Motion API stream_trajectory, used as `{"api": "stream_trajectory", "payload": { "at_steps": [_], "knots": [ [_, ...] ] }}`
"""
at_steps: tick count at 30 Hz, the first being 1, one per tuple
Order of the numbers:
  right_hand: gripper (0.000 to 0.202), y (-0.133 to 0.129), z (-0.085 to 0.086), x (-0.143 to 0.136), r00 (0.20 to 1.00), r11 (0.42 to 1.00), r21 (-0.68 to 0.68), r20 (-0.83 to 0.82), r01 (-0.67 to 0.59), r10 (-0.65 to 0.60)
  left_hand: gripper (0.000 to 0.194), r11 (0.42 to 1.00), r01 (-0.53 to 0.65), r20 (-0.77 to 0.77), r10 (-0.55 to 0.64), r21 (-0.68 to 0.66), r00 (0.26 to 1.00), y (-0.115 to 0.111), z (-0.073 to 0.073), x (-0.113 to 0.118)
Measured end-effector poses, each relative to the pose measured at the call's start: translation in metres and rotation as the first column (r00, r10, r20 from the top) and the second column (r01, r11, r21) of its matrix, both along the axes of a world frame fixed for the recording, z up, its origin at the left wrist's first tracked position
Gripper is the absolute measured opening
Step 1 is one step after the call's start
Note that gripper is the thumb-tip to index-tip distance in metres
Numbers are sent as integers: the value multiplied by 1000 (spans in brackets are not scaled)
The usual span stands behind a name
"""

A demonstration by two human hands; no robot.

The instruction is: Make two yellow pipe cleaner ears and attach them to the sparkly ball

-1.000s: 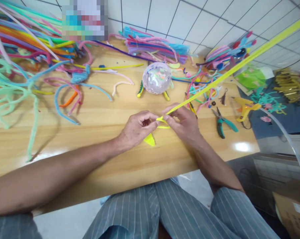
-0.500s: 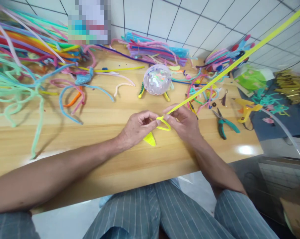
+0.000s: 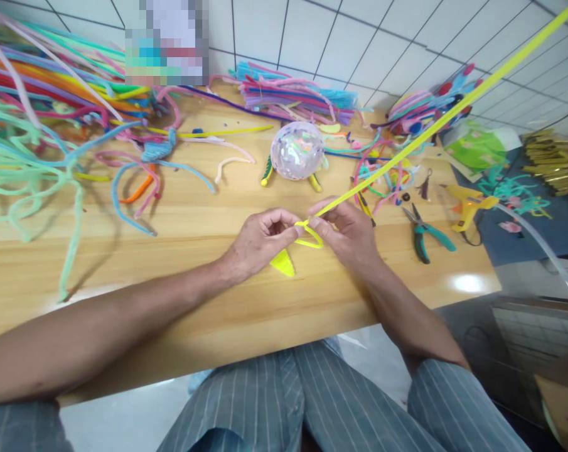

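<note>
A long yellow pipe cleaner (image 3: 406, 150) runs from between my hands up to the top right corner, with a small bent loop hanging below my fingertips. My left hand (image 3: 262, 242) pinches the looped end between thumb and fingers. Close beside it, my right hand (image 3: 347, 235) pinches the same strand where the long length begins. A flat yellow woven piece (image 3: 284, 262) shows just under my left hand; whether it joins the strand is hidden by the fingers. Both hands are over the wooden table (image 3: 180, 307), near its front edge.
Behind my hands sits a clear round bowl (image 3: 297, 150) with bits inside. Pliers (image 3: 427, 232) and a yellow glue gun (image 3: 467, 204) lie at right. Pipe cleaner bundles (image 3: 293, 94) line the back; pale green ones (image 3: 71, 232) spread at left. A tiled wall stands behind.
</note>
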State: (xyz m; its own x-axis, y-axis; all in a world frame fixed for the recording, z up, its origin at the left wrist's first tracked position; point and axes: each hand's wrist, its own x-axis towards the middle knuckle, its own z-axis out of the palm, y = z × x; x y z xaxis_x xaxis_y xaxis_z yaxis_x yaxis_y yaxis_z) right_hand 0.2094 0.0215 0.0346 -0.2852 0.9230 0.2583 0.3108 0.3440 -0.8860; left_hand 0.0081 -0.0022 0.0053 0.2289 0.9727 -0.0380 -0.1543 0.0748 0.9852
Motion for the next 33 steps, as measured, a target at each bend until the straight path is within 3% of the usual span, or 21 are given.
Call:
{"api": "stream_trajectory", "payload": {
  "at_steps": [24, 33],
  "knots": [
    [26, -3, -1, -3, 999, 998, 60, 53, -15, 11, 26, 999, 11, -59, -8, 44, 998, 0, -5, -1],
    [18, -2, -1, -3, 995, 994, 109, 97, -28, 17, 24, 999, 8, -56, -5, 44, 998, 1, -3, -1]
  ]
}}
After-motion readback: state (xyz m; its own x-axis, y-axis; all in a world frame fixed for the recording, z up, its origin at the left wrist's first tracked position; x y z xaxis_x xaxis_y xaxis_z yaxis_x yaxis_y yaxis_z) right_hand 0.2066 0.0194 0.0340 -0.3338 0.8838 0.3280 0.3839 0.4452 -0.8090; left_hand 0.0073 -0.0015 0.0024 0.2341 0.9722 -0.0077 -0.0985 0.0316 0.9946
